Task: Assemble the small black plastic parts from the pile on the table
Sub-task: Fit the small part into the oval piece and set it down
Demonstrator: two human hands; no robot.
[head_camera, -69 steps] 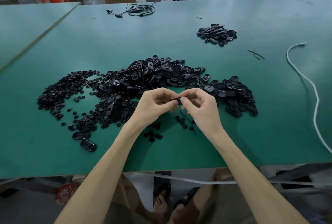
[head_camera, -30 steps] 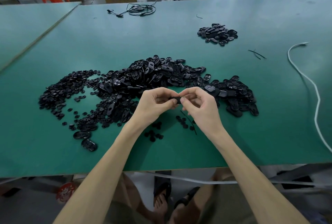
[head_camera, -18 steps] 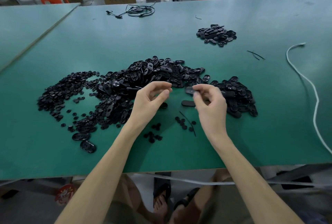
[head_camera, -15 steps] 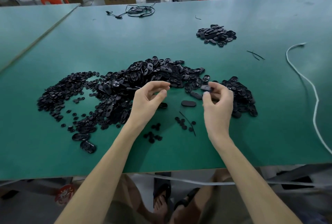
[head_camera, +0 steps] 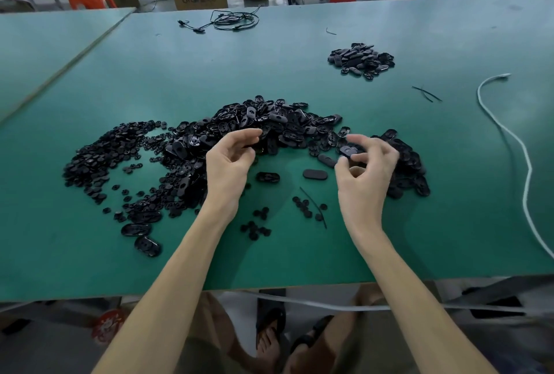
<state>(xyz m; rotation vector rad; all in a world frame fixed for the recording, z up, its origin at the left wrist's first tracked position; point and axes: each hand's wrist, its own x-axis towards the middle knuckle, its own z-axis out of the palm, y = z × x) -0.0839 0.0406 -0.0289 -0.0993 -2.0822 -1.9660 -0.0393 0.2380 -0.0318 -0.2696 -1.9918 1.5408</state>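
Matte green tabletop (head_camera: 389, 238); smooth black oval part (head_camera: 347, 150) between fingers (head_camera: 367, 142) of right hand (head_camera: 364, 185)

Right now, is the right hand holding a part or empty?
Holding: the right hand pinches one oval black part in its curled fingers, near the right end of the pile.

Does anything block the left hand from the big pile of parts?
Nothing visible does. The left hand hangs at the near edge of the pile, fingertips over it; the right hand, to the side, pinches an oval part.
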